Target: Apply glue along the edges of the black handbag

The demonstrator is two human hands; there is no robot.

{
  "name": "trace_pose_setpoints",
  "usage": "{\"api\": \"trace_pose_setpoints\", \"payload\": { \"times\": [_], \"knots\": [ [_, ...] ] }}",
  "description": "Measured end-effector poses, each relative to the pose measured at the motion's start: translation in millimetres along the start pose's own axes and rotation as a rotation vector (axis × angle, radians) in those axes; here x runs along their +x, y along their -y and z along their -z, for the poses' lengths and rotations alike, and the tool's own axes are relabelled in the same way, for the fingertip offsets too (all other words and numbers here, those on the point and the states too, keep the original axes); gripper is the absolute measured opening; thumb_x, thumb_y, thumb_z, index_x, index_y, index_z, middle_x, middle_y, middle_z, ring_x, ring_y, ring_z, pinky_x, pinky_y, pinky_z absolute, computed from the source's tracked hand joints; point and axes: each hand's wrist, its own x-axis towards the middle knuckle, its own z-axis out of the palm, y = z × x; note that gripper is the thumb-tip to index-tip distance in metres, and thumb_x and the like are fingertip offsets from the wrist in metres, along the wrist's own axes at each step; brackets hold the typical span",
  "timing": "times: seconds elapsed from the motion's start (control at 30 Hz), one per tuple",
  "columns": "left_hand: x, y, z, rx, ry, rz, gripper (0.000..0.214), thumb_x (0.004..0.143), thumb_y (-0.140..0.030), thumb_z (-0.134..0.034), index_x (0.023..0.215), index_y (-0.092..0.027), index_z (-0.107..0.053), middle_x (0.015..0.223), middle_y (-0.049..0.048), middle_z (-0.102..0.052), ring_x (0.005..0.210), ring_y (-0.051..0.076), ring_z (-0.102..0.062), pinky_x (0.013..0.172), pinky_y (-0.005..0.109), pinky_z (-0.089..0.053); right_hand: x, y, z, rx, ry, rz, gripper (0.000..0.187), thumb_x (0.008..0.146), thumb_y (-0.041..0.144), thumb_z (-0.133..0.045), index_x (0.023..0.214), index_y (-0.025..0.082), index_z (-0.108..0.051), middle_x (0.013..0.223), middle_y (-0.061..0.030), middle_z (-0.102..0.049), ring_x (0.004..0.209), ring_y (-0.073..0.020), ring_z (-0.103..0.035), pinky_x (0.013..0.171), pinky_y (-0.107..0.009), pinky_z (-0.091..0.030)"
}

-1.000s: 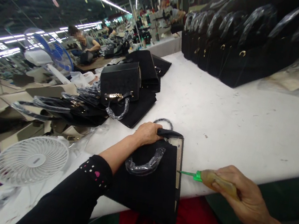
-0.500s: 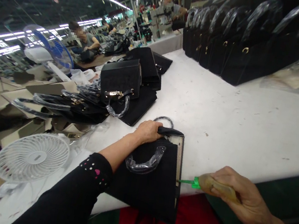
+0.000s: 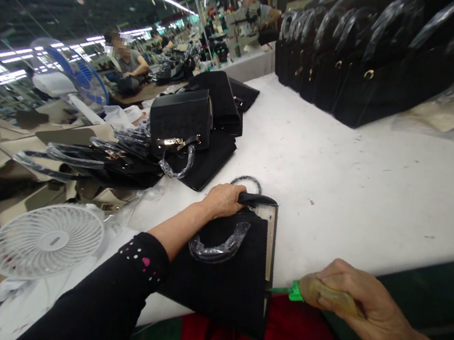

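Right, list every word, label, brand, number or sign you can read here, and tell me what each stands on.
None can be read for certain.
Red cloth at the bottom edge: pale characters, too blurred to read.
White fan: a small mark on its hub, too small to read.
Black bag and the green-tipped bottle in the right hand: no readable text shows.

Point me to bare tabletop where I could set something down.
The broadest bare patch of white tabletop, apart from small scraps, lies between the row of handbags and the handbag under the left hand. It's crowded at the handbag pile and white fan. Avoid the right hand holding the squeeze bottle.
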Motion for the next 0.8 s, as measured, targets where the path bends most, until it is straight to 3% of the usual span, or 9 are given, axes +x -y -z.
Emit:
{"api": "trace_pose_setpoints", "payload": {
  "times": [0.17,0.3,0.43,0.57,0.7,0.8],
  "knots": [
    [1.0,-0.3,-0.6,-0.006,0.010,-0.003,0.025,0.092,-0.042,-0.061,0.109,-0.027,-0.071,0.100,0.0071,-0.078,0.098,0.029,-0.072,0.075,0.032,-0.049,-1.1,-6.4,0.1,-0.033,-0.110,0.004,0.021,0.092,0.011,-0.068,0.108,0.024,-0.071,0.093,-0.0054,-0.072,0.079,-0.0206,-0.071,0.067,-0.030,-0.058],
    [1.6,-1.8,1.0,-0.015,0.027,-0.013,0.022,0.092,-0.039,-0.060,0.106,-0.027,-0.074,0.102,0.0063,-0.078,0.100,0.028,-0.072,0.076,0.031,-0.050,-1.4,-7.3,-1.6,-0.002,-0.014,-0.025,0.014,0.095,0.013,-0.065,0.103,0.023,-0.071,0.084,-0.0028,-0.067,0.070,-0.0172,-0.066,0.061,-0.028,-0.053],
    [1.5,-2.9,2.2,-0.023,0.035,-0.017,0.024,0.093,-0.037,-0.059,0.108,-0.027,-0.075,0.104,0.0063,-0.078,0.101,0.029,-0.072,0.077,0.032,-0.051,-1.9,-4.1,-0.7,-0.010,-0.028,-0.008,0.017,0.096,0.012,-0.065,0.107,0.024,-0.069,0.090,-0.0038,-0.068,0.077,-0.0178,-0.068,0.066,-0.029,-0.054],
    [0.4,-3.4,2.2,-0.024,0.037,-0.022,0.025,0.092,-0.036,-0.059,0.109,-0.027,-0.075,0.107,0.0063,-0.078,0.103,0.029,-0.072,0.079,0.032,-0.051,-2.6,-2.8,-1.9,0.000,0.053,-0.043,0.010,0.098,0.016,-0.061,0.099,0.022,-0.068,0.083,-0.0035,-0.064,0.070,-0.0171,-0.063,0.060,-0.030,-0.050],
    [3.0,-1.5,-0.2,-0.034,0.034,-0.050,0.023,0.091,-0.036,-0.058,0.103,-0.026,-0.075,0.101,0.0071,-0.078,0.100,0.029,-0.073,0.077,0.033,-0.052,-5.5,-0.8,-3.3,-0.017,-0.018,-0.059,0.007,0.098,0.017,-0.063,0.097,0.022,-0.067,0.085,-0.0036,-0.064,0.073,-0.0175,-0.064,0.063,-0.030,-0.051],
    [5.9,-0.1,-1.9,-0.038,0.027,-0.063,0.022,0.091,-0.032,-0.057,0.102,-0.024,-0.075,0.102,0.0098,-0.078,0.100,0.033,-0.073,0.078,0.037,-0.053,-9.3,4.8,-3.3,-0.037,-0.039,-0.185,0.020,0.102,0.025,-0.060,0.082,0.021,-0.060,0.076,-0.0005,-0.057,0.062,-0.0139,-0.056,0.056,-0.026,-0.048]
  ]
}}
